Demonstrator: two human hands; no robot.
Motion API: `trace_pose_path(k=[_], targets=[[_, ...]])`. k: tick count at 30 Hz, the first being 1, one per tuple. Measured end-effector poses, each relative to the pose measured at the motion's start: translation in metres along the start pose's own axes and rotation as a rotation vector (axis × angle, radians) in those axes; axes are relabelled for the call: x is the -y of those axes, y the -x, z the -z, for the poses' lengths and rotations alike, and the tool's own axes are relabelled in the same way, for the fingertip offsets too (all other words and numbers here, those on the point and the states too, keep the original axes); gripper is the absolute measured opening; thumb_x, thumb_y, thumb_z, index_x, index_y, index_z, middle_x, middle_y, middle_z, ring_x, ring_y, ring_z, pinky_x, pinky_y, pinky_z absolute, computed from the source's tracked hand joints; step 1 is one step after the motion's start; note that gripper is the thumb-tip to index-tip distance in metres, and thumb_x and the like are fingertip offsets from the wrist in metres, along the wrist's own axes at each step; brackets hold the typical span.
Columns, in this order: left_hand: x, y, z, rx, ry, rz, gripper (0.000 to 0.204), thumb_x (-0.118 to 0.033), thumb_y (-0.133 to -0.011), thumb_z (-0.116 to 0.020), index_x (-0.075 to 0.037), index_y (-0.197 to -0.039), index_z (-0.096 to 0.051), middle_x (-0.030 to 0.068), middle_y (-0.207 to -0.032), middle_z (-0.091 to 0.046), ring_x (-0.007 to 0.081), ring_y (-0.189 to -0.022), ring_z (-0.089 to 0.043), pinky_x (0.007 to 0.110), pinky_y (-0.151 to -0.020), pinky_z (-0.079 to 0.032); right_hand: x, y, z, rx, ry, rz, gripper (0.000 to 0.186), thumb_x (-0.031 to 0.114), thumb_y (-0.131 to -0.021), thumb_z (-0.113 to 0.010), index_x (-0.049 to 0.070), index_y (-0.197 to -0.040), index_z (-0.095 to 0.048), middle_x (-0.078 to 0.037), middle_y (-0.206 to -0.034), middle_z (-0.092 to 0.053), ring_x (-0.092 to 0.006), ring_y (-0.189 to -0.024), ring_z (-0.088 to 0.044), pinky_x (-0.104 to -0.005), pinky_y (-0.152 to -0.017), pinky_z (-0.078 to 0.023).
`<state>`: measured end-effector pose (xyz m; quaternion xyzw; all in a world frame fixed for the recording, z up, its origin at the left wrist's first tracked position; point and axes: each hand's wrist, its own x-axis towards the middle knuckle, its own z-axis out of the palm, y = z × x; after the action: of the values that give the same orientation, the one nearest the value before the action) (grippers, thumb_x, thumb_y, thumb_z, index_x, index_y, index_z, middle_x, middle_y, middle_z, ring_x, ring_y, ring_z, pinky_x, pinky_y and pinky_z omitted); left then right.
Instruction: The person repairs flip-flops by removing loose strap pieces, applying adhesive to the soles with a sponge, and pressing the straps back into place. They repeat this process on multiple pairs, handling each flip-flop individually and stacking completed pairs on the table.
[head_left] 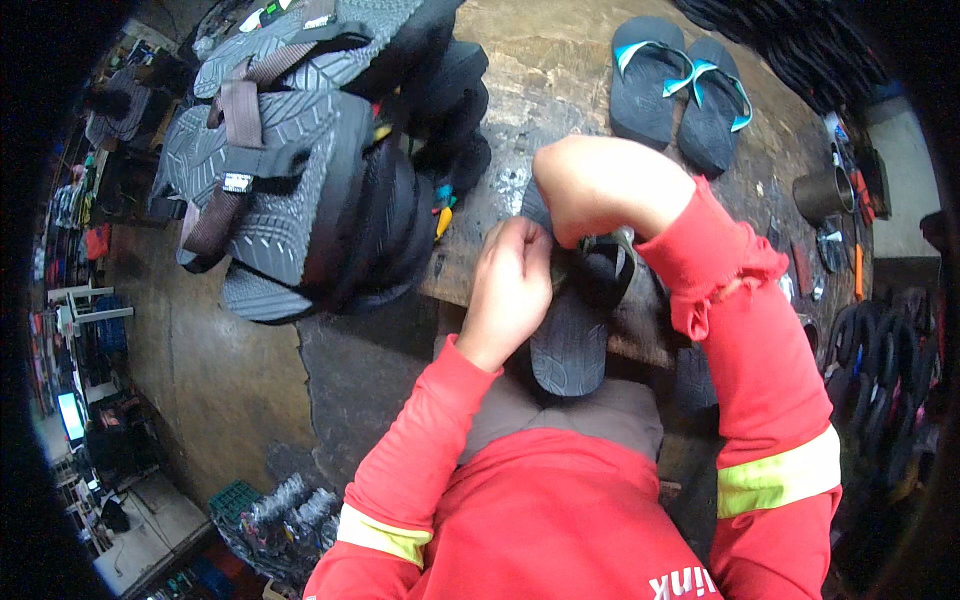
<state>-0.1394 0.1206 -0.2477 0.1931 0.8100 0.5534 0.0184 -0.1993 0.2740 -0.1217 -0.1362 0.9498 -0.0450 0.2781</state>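
The right hand arches, wrist bent, over the black sandal jutting past the table's near edge. The left hand bunches its fingers alongside; right finger opening and either grip I cannot tell. Stacked sandals crowd the left; flip-flops lie beyond.

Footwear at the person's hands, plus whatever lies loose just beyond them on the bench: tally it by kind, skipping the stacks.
Black strapped sandal: 1
Flip-flops with turquoise-and-white thong straps: 2
Total: 3
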Motion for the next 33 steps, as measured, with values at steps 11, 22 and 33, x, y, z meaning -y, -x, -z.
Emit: trace_pose_path(k=[11,22,33], targets=[[0.007,0.023,0.024,0.099,0.628,0.414,0.012,-0.02,-0.109,-0.06,-0.008,-0.105,-0.06,-0.0058,-0.075,-0.051,0.0032,-0.062,-0.047,0.021,-0.055,-0.039,-0.029,0.038,-0.012,-0.224,-0.21,0.115,0.025,0.021,-0.075,-0.082,0.002,-0.092,-0.082,-0.018,-0.076,-0.075,-0.0287,-0.07,-0.074,-0.0403,-0.068,-0.057],[0.046,0.159,0.132,0.206,-0.621,0.107,0.02,-0.007,-0.09,-0.067,0.0,-0.109,-0.066,0.0212,-0.108,-0.069,0.0439,-0.1,-0.066,0.05,-0.089,-0.052,-0.009,0.22,-0.162,-0.608,-1.652,-0.345,0.026,0.013,-0.103,-0.068,0.005,-0.125,-0.058,-0.002,-0.093,-0.065,-0.0075,-0.076,-0.061,-0.0257,-0.065,-0.051],[-0.054,0.07,-0.024,0.141,-0.679,-0.388,0.052,-0.026,-0.094,-0.072,0.009,-0.131,-0.059,0.0186,-0.111,-0.062,0.0342,-0.093,-0.06,0.044,-0.083,-0.052,0.011,0.264,-0.279,-0.897,-1.324,-0.93,0.023,0.023,-0.103,-0.071,-0.001,-0.103,-0.071,-0.001,-0.084,-0.072,-0.008,-0.072,-0.066,-0.0266,-0.067,-0.052]])
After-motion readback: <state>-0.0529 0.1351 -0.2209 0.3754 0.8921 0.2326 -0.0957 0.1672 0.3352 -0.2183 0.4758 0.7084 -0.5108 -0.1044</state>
